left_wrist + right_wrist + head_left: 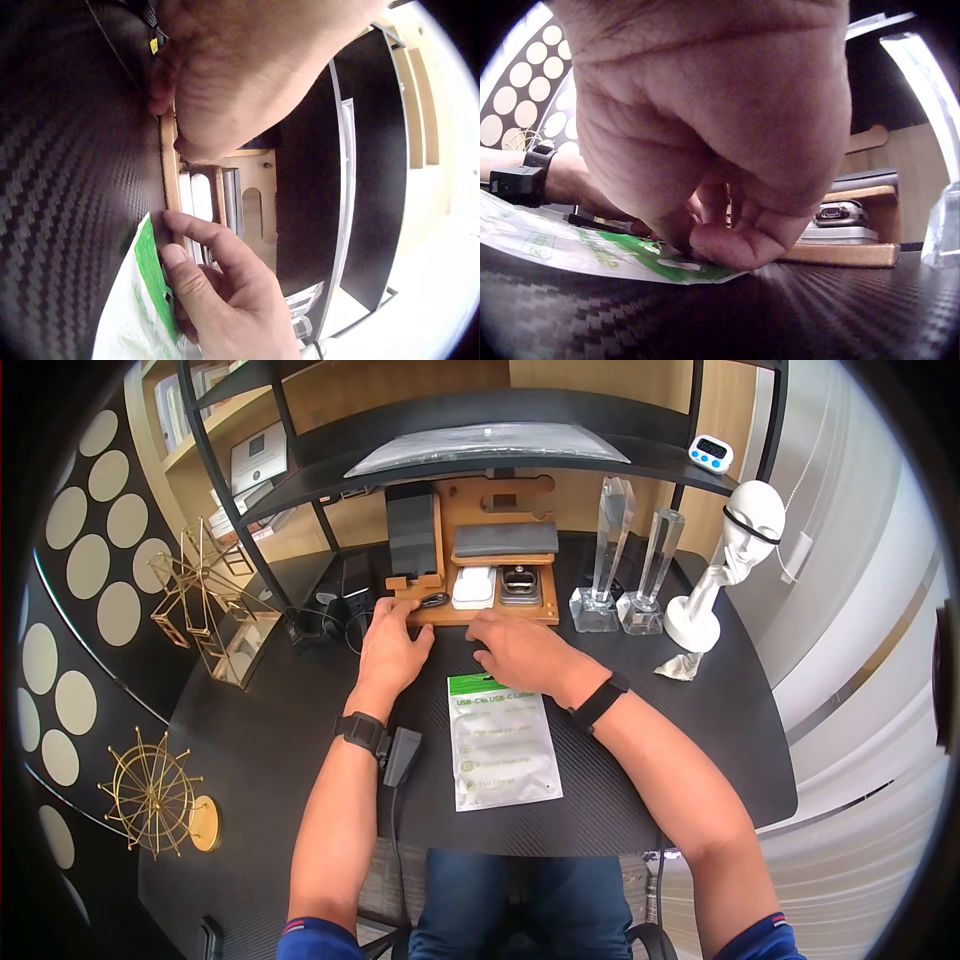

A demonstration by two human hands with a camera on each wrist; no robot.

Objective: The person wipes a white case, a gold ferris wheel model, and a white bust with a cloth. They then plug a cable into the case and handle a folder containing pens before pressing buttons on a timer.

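Note:
A wooden desk organizer (455, 616) stands at the back of the black desk. My left hand (391, 650) rests at its front left corner, fingers beside a coiled black cable (434, 600) and thumb before the edge. My right hand (520, 650) is at the front edge, fingers loosely bent, the index fingertip right at the wood in the left wrist view. Below the right hand lies a white and green USB-C cable bag (505, 750); its green top (641, 251) reaches under that hand in the right wrist view.
The organizer carries a phone (411, 530), a white case (473, 588), a smartwatch (519, 578) and a grey case (505, 539). Crystal trophies (597, 610) and a white head sculpture (694, 622) stand right; a gold wheel ornament (153, 790) stands left. A black shelf (660, 458) spans above.

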